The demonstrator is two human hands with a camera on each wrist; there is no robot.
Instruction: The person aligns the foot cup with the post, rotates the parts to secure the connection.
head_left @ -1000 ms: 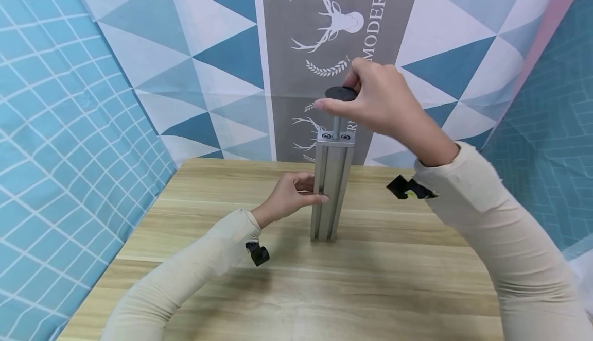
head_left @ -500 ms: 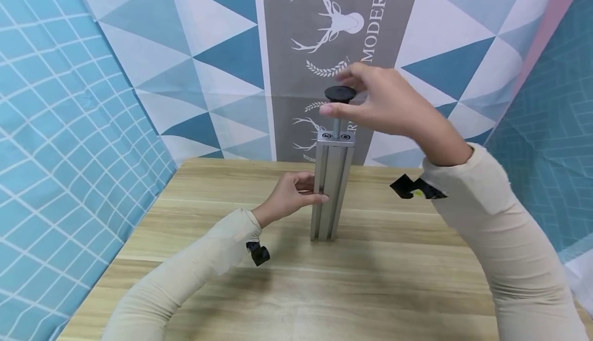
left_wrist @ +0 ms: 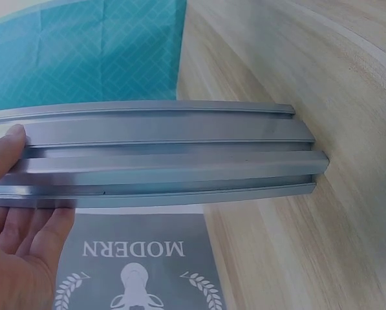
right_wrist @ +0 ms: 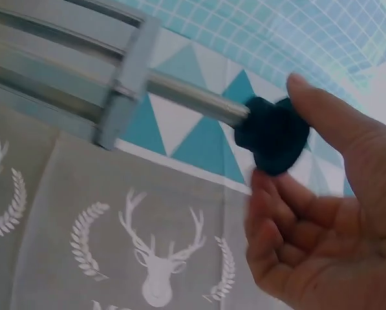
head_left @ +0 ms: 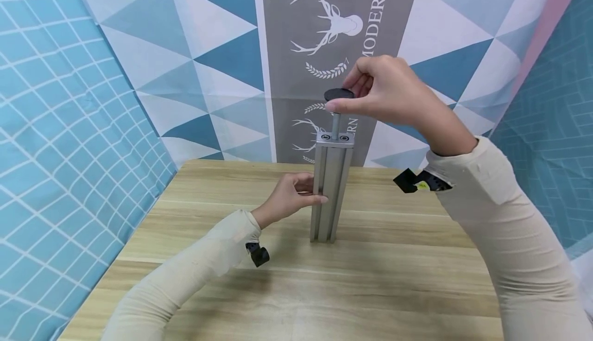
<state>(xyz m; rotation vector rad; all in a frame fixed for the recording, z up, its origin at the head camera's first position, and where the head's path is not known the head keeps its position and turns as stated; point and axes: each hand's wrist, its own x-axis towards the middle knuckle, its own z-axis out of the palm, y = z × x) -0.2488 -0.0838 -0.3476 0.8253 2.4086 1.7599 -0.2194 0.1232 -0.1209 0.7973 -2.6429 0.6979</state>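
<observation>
An aluminium extrusion profile [head_left: 333, 191] with long slots stands upright on the wooden table. Its top carries a metal end plate [head_left: 334, 142] with two bolts. A metal rod [head_left: 335, 124] rises from the plate and ends in a black levelling foot [head_left: 338, 94] with a round disc. My left hand [head_left: 286, 199] grips the profile at mid-height from the left, thumb on the near face, fingers behind. With thumb and fingers at opposite edges of the disc, my right hand [head_left: 391, 91] pinches the levelling foot. In the left wrist view the profile's lower end [left_wrist: 309, 155] meets the tabletop.
The wooden table [head_left: 222, 289] extends in front of the profile and to both sides. Close behind stands a patterned backdrop [head_left: 222, 47] with triangles and a deer print. A blue gridded sheet [head_left: 69, 124] hangs at the left, another blue sheet [head_left: 551, 124] at the right.
Half a second ago my right fingers were spread away from the disc; now they have come back in to pinch it. My left hand and the profile have stayed put.
</observation>
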